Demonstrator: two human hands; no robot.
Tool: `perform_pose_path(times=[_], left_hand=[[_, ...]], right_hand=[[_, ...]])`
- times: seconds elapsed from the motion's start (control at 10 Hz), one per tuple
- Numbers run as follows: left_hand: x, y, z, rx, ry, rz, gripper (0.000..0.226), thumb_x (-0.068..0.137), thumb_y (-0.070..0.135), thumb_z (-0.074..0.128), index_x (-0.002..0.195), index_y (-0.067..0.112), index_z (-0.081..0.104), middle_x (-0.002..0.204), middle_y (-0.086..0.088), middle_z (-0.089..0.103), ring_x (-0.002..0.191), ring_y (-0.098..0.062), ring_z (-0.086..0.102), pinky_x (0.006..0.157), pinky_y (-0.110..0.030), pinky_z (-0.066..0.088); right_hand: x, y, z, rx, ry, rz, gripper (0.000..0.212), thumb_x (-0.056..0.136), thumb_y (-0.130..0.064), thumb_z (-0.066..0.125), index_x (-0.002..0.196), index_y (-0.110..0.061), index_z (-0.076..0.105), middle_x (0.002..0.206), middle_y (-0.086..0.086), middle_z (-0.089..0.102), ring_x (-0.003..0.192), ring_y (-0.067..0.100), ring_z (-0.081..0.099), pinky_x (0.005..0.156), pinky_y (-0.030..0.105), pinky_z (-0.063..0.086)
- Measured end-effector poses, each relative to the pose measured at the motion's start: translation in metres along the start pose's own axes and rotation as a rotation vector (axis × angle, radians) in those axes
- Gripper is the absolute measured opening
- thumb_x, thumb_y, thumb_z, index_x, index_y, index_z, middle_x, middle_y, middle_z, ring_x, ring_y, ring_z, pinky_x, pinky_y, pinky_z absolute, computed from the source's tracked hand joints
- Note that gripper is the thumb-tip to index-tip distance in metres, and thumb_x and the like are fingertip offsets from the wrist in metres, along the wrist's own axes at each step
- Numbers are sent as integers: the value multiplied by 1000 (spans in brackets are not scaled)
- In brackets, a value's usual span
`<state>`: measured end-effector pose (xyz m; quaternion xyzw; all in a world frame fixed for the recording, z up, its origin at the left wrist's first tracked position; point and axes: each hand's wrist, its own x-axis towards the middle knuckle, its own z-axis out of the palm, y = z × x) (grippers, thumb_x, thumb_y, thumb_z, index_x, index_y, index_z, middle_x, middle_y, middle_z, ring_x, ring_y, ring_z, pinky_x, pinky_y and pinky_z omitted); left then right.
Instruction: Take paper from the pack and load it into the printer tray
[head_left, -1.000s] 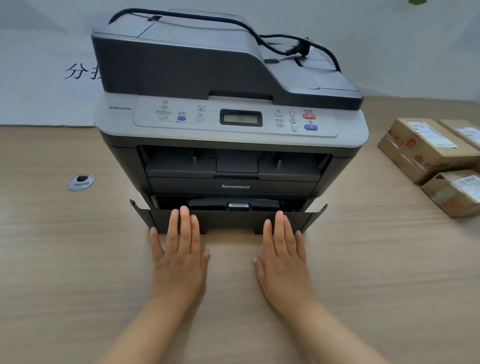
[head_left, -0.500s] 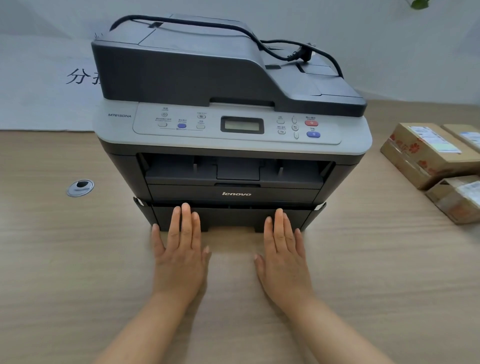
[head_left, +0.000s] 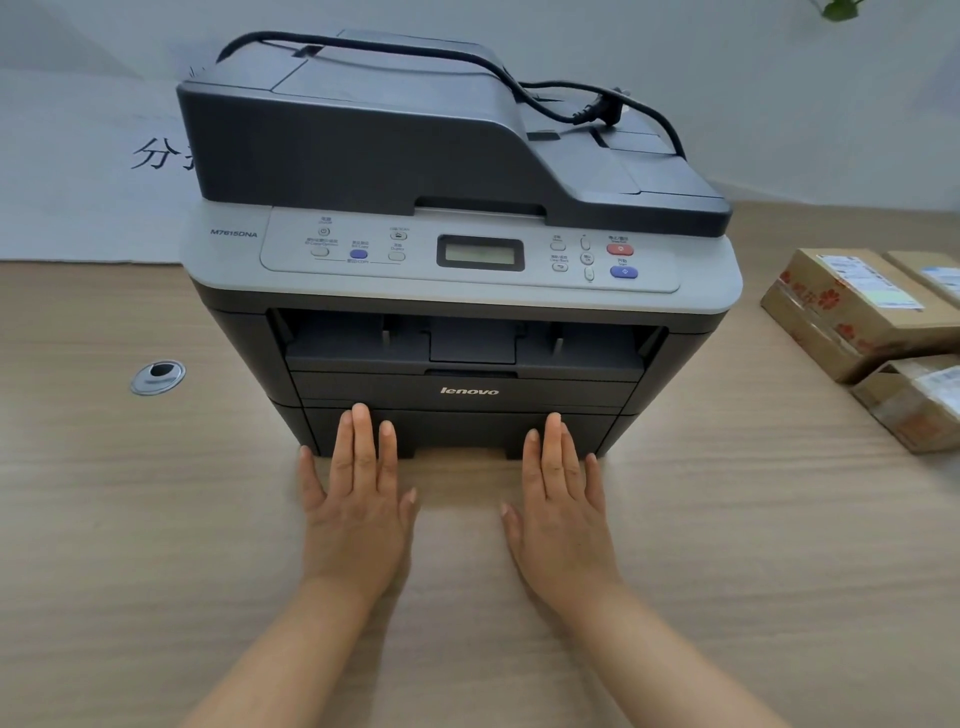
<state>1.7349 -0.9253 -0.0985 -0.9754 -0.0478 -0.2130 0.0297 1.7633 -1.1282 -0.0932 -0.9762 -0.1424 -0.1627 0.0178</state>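
A dark grey and light grey printer (head_left: 457, 260) stands on the wooden table in front of me. Its paper tray (head_left: 462, 428) at the bottom sits flush with the front. My left hand (head_left: 358, 499) lies flat with straight fingers, its fingertips against the tray's left front. My right hand (head_left: 563, 499) does the same on the right front. Neither hand holds anything. No paper or paper pack shows in view.
A black power cable (head_left: 545, 88) is coiled on the printer's top. Cardboard boxes (head_left: 852, 312) lie at the right of the table (head_left: 156, 519). A round metal cable port (head_left: 157, 376) sits at the left. A white sheet with printed characters (head_left: 78, 171) hangs behind.
The tray stood pulled out a second ago; both hands have pushed it inward until it sits closed in the printer.
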Motion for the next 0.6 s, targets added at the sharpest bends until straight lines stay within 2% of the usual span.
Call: perform_pose_path(times=[0.2, 0.3, 0.4, 0.5, 0.6], left_hand=[[2, 3, -10, 33, -50, -43, 69, 87, 42, 26, 144, 4, 25, 157, -11, -22, 146, -23, -19, 113, -55, 1], [3, 3, -22, 114, -122, -16, 65, 91, 42, 25, 144, 7, 17, 154, -11, -33, 142, -21, -32, 112, -54, -3], [3, 0, -30, 76, -138, -18, 65, 89, 41, 26, 142, 3, 24, 160, -16, -11, 147, -24, -16, 111, -55, 6], [2, -1, -60, 2, -259, -10, 66, 87, 39, 28, 137, -3, 36, 153, -20, 27, 142, -29, 26, 106, -56, 19], [0, -5, -82, -10, -358, -18, 64, 97, 37, 21, 146, 0, 3, 152, -14, -14, 149, -27, 5, 115, -53, 7]], right_hand=[[0, -3, -2, 1, 24, -6, 81, 83, -39, 54, 146, -5, 14, 154, 10, -26, 143, 29, 3, 110, 45, 9], [0, -4, -11, -31, 43, 0, 85, 79, -39, 60, 144, -5, 19, 158, 15, -2, 140, 28, 12, 114, 46, 16], [0, -4, -18, -47, 29, 10, 86, 75, -38, 65, 142, -4, 25, 154, 15, 21, 138, 27, 16, 114, 47, 20], [-8, -3, -31, -61, 41, 6, 88, 69, -38, 68, 141, -4, 30, 150, 15, 34, 137, 26, 20, 110, 44, 10], [-16, -7, -41, -30, 37, 25, 91, 65, -40, 71, 139, -5, 32, 147, 15, 39, 136, 25, 23, 109, 43, 6]])
